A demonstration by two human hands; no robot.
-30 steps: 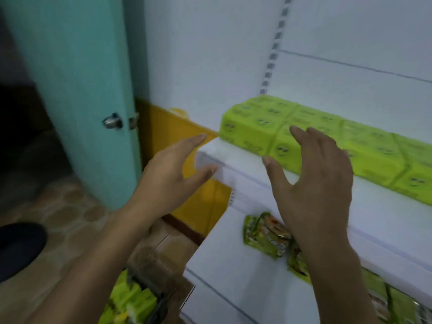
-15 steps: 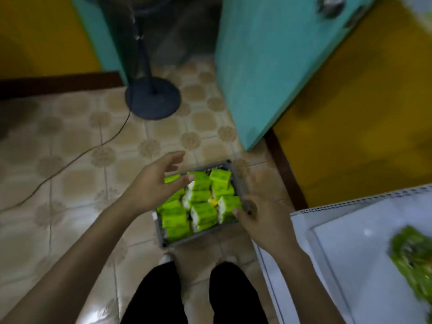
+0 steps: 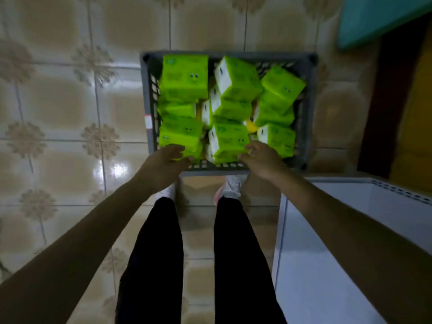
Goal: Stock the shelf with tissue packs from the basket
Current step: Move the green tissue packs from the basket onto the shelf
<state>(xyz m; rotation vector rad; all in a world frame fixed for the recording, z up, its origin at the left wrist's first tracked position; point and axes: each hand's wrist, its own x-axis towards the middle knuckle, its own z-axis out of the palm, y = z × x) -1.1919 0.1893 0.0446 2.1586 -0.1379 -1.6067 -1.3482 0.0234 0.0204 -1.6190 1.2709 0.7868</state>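
While the person leans over it, the grey slatted basket [image 3: 146, 97] sits on the tiled floor [image 3: 58, 101] at twelve o'clock from their feet, loosely heaped with bright green tissue packs [image 3: 236, 76] lying at all angles. Some show small cartoon eyes, some a white end face. A bit of yellow [image 3: 251, 127] peeks out between the packs toward the basket's four o'clock side.

Both bare arms reach down to the basket's near edge. The left grip [image 3: 164, 164] is at the basket's seven o'clock corner, fingers bent over the near edge of the front-left pack [image 3: 180, 134] and thumb tucked under it. Whether it has truly clenched round that pack cannot be told. The right grip [image 3: 263, 160] is at five o'clock, curled fingertips [image 3: 249, 151] touching the gap between the front-middle pack [image 3: 228, 139] and the front-right pack [image 3: 279, 139]. Whether it is grasping either one cannot be told.

Two legs in black trousers [image 3: 154, 253] stand at six o'clock of the basket, a pale shoe [image 3: 232, 186] just short of its rim. The white shelf [image 3: 350, 230] fills the view at four o'clock, with a perforated strip along its far edge. A teal door [image 3: 378, 17] shows at one o'clock and a yellow wall [image 3: 418, 118] at three o'clock.
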